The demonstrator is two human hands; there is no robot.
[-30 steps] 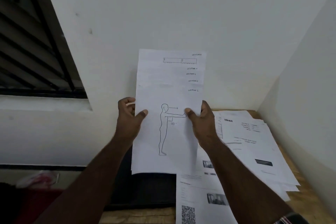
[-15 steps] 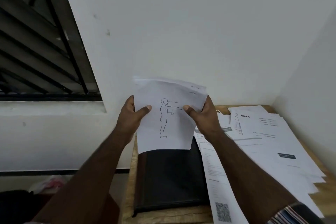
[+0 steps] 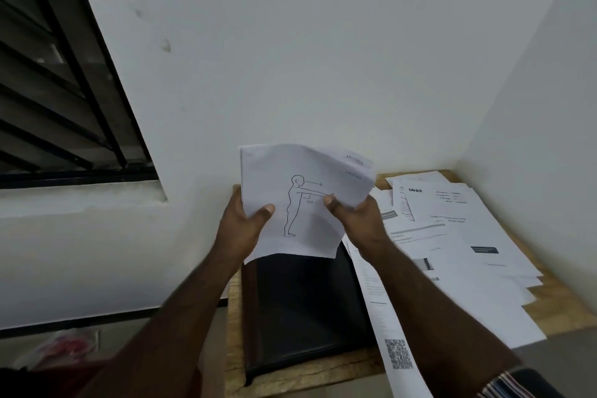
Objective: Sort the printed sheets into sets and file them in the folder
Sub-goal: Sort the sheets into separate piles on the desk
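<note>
Sleeve (image 3: pixel 507 384) striped at the right wrist sat nearest. Beyond it a black folder (image 3: pixel 303 310) lay closed on the wooden table (image 3: pixel 234 333), loose printed sheets (image 3: pixel 452 245) spread beside it. Above the folder, left hand (image 3: pixel 240 220) and right hand (image 3: pixel 357 218) each pinched a figure-drawing sheet (image 3: pixel 300 200), its top curling back.

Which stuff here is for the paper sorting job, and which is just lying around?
For the job:
- sheet with the standing figure drawing, held in the left hand and right hand
- black folder, lying closed on the table
- spread of printed sheets beside the folder

Just lying about:
- window bars
- pink thing on the floor, too blurred to name
</note>
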